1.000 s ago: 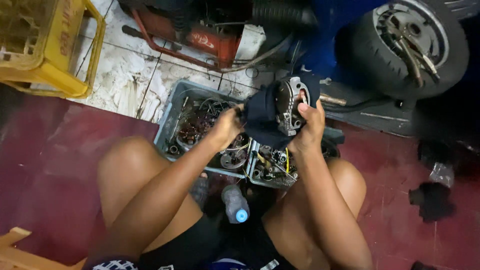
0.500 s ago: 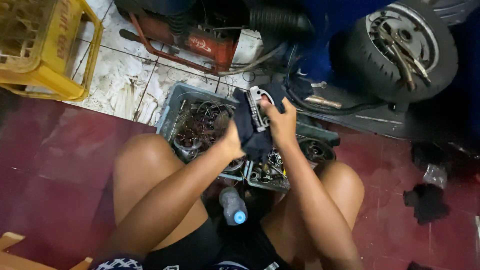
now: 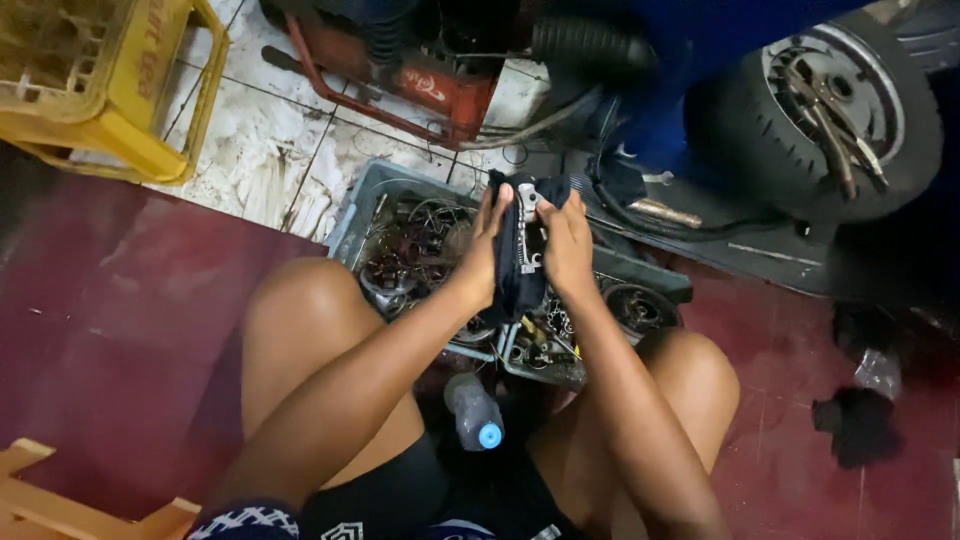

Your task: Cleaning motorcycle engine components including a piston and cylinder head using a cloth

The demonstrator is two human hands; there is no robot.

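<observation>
I sit with both knees raised over a grey parts tray [image 3: 352, 215]. My left hand [image 3: 484, 250] and my right hand [image 3: 568, 245] together hold a silvery metal engine part [image 3: 529, 232] wrapped in a dark cloth [image 3: 512, 280]. The left hand grips the cloth-covered left side of the part. My right hand's fingers press on its right side. Only a narrow strip of the metal shows between the hands. The bundle is held above the tray's middle.
The tray holds several greasy metal parts and rings [image 3: 410, 255]. A plastic bottle with a blue cap [image 3: 473, 412] lies between my legs. A yellow crate [image 3: 110, 85] stands far left, a red machine [image 3: 430, 85] behind, a wheel [image 3: 820, 110] at right, a dark rag [image 3: 858, 425] on the floor.
The part has turned in my hands from showing its broad round face to showing only a narrow edge. The cloth now covers more of it, and the hands sit closer together.
</observation>
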